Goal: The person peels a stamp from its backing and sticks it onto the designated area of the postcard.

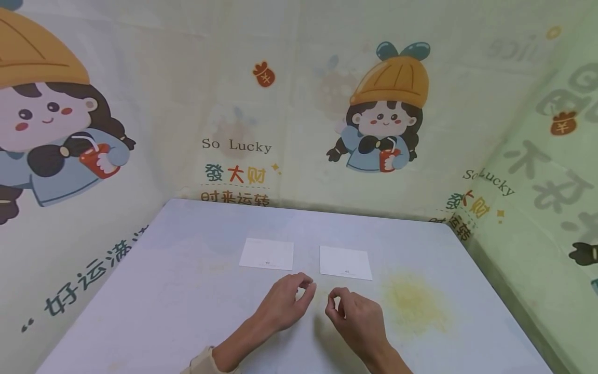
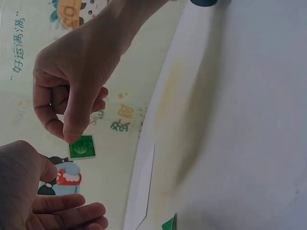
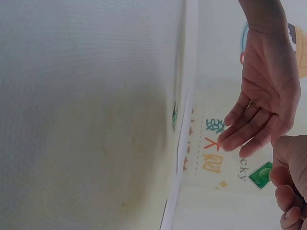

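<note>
A green stamp (image 2: 82, 147) with a pale border hangs from the fingertips of my right hand (image 1: 357, 317), pinched at its edge; the right wrist view shows the same stamp (image 3: 261, 175). My left hand (image 1: 289, 301) hovers close beside it, and in the right wrist view its fingers (image 3: 244, 139) are loosely extended with nothing seen in them. Just beyond the hands, two white envelope-like papers lie side by side on the table, the left paper (image 1: 267, 254) and the right paper (image 1: 345, 262). The head view hides the stamp behind the fingers.
Another small green piece (image 2: 169, 224) shows low in the left wrist view, partly cut off. A dark rounded object (image 2: 204, 2) peeks in at that view's top edge. The white table (image 1: 187, 291) has a yellowish stain (image 1: 413, 301) at right, and printed cloth (image 1: 299, 104) surrounds it.
</note>
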The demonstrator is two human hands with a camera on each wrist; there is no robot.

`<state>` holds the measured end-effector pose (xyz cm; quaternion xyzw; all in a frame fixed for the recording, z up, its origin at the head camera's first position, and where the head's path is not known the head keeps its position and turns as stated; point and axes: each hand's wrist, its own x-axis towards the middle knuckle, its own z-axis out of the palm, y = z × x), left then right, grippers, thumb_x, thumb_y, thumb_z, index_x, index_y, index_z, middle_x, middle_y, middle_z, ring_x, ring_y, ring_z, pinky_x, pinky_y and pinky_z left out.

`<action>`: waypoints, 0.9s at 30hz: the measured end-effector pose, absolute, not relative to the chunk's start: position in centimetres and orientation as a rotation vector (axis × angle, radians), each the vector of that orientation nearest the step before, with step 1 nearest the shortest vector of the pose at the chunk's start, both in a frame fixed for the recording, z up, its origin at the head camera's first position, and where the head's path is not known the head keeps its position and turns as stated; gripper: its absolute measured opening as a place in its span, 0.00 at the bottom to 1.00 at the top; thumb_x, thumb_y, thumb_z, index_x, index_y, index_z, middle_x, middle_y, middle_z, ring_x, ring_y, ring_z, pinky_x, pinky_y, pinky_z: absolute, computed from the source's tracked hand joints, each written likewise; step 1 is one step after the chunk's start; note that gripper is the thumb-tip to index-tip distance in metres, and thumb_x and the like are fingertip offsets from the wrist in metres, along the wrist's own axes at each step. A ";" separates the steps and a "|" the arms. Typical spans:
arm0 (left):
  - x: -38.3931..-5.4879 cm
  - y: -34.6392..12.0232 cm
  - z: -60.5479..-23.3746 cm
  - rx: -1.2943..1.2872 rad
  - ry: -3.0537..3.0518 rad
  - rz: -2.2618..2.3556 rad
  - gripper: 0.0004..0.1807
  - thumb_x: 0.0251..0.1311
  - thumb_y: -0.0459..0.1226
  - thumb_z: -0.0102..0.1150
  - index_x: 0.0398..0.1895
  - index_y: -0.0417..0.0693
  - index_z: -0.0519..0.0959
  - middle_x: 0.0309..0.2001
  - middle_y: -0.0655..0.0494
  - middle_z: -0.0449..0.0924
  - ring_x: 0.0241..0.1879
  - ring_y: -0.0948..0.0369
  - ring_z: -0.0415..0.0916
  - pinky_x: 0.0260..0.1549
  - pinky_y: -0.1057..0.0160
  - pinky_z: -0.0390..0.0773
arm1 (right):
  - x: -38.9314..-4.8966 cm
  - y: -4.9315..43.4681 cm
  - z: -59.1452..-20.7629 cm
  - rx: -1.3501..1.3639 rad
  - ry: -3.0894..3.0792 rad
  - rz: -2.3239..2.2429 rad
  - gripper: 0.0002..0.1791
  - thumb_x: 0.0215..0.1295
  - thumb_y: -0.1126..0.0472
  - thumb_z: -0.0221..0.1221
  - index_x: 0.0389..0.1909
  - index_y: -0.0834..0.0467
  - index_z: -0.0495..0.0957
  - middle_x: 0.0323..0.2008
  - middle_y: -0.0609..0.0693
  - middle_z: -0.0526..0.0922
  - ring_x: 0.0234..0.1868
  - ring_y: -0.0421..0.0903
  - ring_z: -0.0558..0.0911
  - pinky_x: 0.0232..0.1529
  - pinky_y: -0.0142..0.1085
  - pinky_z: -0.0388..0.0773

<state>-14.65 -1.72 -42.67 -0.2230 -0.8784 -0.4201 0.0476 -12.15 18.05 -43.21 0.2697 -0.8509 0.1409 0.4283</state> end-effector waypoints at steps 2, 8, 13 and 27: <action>-14.6 -1.7 -42.6 -0.693 -2.662 -1.360 0.14 0.75 0.43 0.51 0.46 0.45 0.84 0.41 0.57 0.88 0.44 0.60 0.83 0.43 0.57 0.83 | -12.1 18.1 -43.2 0.694 -2.112 0.340 0.15 0.70 0.55 0.46 0.28 0.53 0.78 0.11 0.36 0.67 0.13 0.28 0.58 0.15 0.18 0.52; -14.2 -1.6 -42.6 -0.700 -2.608 -1.597 0.14 0.75 0.41 0.53 0.41 0.41 0.85 0.31 0.59 0.86 0.29 0.69 0.76 0.32 0.67 0.78 | -12.1 18.2 -43.2 0.756 -2.062 0.325 0.01 0.56 0.64 0.59 0.28 0.55 0.78 0.11 0.38 0.67 0.13 0.29 0.57 0.15 0.18 0.50; -13.8 -1.5 -42.4 -0.672 -2.582 -1.798 0.15 0.74 0.43 0.54 0.42 0.40 0.84 0.27 0.60 0.85 0.27 0.69 0.75 0.29 0.68 0.73 | -12.0 18.1 -43.1 0.799 -2.001 0.319 0.06 0.61 0.64 0.53 0.28 0.56 0.78 0.11 0.39 0.67 0.13 0.30 0.57 0.15 0.18 0.50; -13.1 -0.9 -42.3 -0.541 -2.575 -2.010 0.12 0.72 0.43 0.57 0.39 0.48 0.87 0.23 0.59 0.85 0.19 0.68 0.61 0.20 0.70 0.60 | -11.6 17.6 -43.2 0.840 -1.908 0.257 0.17 0.76 0.61 0.47 0.27 0.55 0.79 0.13 0.41 0.70 0.11 0.33 0.61 0.14 0.19 0.56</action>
